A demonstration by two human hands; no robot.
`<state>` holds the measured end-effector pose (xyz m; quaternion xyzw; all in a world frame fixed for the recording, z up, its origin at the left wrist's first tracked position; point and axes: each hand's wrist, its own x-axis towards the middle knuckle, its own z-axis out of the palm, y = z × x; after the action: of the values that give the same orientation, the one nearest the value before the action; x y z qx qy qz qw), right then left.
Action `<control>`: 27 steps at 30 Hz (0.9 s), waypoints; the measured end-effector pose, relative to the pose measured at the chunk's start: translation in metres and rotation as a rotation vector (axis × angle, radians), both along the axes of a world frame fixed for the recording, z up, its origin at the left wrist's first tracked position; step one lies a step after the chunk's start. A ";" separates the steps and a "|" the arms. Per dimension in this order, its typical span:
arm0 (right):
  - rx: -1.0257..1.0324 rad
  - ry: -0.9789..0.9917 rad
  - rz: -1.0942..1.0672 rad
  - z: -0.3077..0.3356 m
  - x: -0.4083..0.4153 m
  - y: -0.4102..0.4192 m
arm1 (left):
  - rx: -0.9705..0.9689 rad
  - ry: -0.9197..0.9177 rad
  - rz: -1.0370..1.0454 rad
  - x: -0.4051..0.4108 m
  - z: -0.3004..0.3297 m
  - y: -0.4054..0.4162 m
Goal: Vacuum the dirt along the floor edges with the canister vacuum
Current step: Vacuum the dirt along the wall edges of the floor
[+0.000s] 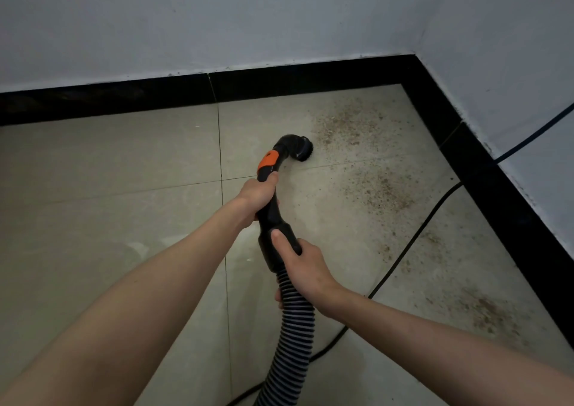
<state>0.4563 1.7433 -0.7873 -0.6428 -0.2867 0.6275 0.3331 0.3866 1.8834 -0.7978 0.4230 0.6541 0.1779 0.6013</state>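
Note:
A black vacuum handle (269,169) with an orange slider curves down to a round brush nozzle (302,149) that touches the tiled floor. My left hand (259,194) grips the handle just below the orange part. My right hand (299,266) grips the black cuff where the ribbed hose (287,343) joins, thumb along its top. Brown dirt (351,123) lies scattered right of the nozzle toward the corner, and more dirt (382,191) runs along the right edge. The canister is out of view.
A black skirting (279,84) runs along the far wall and down the right wall (497,182), meeting in a corner. A black power cord (413,244) crosses the floor on the right and climbs the right wall. Grey tiles (108,188) spread to the left.

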 end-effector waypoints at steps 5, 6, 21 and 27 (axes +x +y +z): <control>0.020 0.043 0.116 0.001 -0.013 0.012 | -0.004 0.000 0.108 -0.038 0.002 0.010; 0.025 0.049 0.144 0.001 -0.015 0.013 | -0.019 -0.020 0.128 -0.046 0.002 0.011; -0.025 0.080 0.342 0.002 -0.012 -0.002 | 0.044 0.142 0.361 -0.076 -0.014 -0.020; -0.027 0.089 0.294 0.001 -0.004 -0.017 | 0.045 0.153 0.363 -0.063 -0.017 -0.030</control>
<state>0.4520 1.7266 -0.7865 -0.5699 -0.3543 0.7011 0.2412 0.3232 1.8530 -0.8147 0.3238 0.7592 0.2654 0.4984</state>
